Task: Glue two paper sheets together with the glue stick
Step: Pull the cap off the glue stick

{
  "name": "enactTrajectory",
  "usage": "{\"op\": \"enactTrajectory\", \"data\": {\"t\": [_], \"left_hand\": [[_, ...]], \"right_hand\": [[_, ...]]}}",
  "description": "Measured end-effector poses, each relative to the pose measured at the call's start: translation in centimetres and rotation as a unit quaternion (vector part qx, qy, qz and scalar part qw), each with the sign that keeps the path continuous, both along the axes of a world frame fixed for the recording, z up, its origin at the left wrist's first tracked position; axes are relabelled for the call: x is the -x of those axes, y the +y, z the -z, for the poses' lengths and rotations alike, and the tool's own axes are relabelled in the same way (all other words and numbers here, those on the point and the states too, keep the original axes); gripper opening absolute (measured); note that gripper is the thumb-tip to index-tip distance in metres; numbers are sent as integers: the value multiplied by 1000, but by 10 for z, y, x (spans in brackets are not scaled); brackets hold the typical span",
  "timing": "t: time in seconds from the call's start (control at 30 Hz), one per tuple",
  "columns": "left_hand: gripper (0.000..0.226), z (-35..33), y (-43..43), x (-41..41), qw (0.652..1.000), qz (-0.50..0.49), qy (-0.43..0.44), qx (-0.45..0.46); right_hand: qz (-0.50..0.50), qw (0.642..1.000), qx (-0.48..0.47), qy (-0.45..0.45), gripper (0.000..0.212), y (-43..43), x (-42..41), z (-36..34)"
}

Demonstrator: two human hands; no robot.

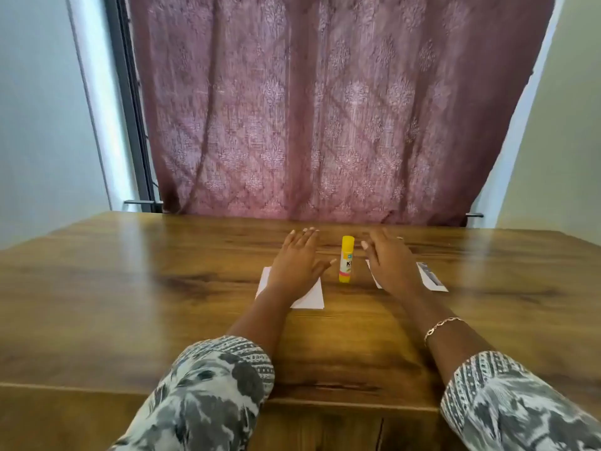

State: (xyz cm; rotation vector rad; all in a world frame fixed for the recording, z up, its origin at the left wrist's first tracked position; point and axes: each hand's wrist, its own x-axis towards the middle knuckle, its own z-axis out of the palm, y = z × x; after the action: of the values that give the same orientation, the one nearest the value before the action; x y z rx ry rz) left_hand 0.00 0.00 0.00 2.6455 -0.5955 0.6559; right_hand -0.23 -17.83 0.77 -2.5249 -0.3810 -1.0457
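A yellow glue stick (346,259) stands upright and capped on the wooden table (130,288), between my two hands. My left hand (297,260) is stretched out flat with straight fingers over a white paper sheet (309,297) left of the stick. My right hand (388,258) is also flat and open, over a second sheet (432,279) on the right; that sheet shows a dark printed patch at its right end. Neither hand holds anything. Whether the palms touch the papers I cannot tell.
A dark pink patterned curtain (325,109) hangs just behind the table's far edge. Pale walls stand at both sides. My patterned sleeves reach in over the table's near edge (325,403). A bracelet (439,327) sits on my right wrist.
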Motion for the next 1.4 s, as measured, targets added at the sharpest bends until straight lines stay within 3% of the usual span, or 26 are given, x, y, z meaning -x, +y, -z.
{"op": "enactTrajectory", "data": {"t": [0.13, 0.3, 0.43, 0.6, 0.63, 0.7, 1.0, 1.17, 1.4], "left_hand": [[61, -4, 0, -5, 994, -6, 45, 98], [54, -4, -6, -14, 988, 28, 55, 141], [41, -10, -23, -22, 984, 70, 110, 124], [13, -13, -34, -25, 949, 138, 110, 260], [16, -13, -34, -26, 943, 142, 108, 282], [28, -11, -30, -28, 938, 137, 104, 300], [18, -10, -25, -28, 926, 151, 136, 319], [21, -12, -21, -29, 928, 129, 110, 332], [29, -9, -17, -32, 935, 120, 107, 317]], "right_hand": [[-24, 999, -26, 4, 30, 7, -6, -5], [-88, 992, -73, 55, 29, 11, -12, -7], [-102, 988, -87, 75, 19, 14, -19, -7], [-159, 962, -208, 74, 7, 11, -17, -13], [-172, 958, -220, 71, 7, 10, -16, -13], [-189, 954, -222, 76, 7, 10, -16, -12], [-221, 951, -198, 84, 7, 9, -10, -12], [-216, 961, -157, 71, 21, 8, -9, -12], [-207, 968, -121, 76, 13, 6, -9, -11]]}}
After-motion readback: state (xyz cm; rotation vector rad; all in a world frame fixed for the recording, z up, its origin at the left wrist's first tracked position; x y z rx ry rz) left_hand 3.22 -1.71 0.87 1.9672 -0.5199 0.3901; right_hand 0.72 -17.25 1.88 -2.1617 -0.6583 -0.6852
